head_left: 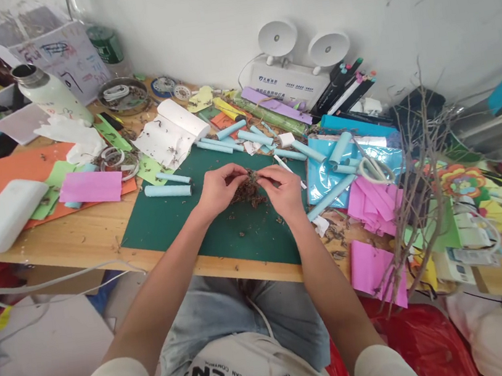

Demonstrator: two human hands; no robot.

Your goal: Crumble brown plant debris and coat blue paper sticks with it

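A small heap of brown dried plant bits lies on the green cutting mat. Over it, my left hand and my right hand meet, each with thumb and fingertips pinched on the same brown clump of dried plant. Loose crumbs are scattered on the mat around the heap. Left of my hands, two light blue paper tubes rest on the mat. More blue tubes lie in a loose group just behind my hands. The clump is partly hidden by my fingertips.
Scissors lie on a blue plastic packet at the right, near pink paper and upright dry twigs. A paper roll, a white power bank and a bottle stand or lie to the left. An emergency light is against the wall.
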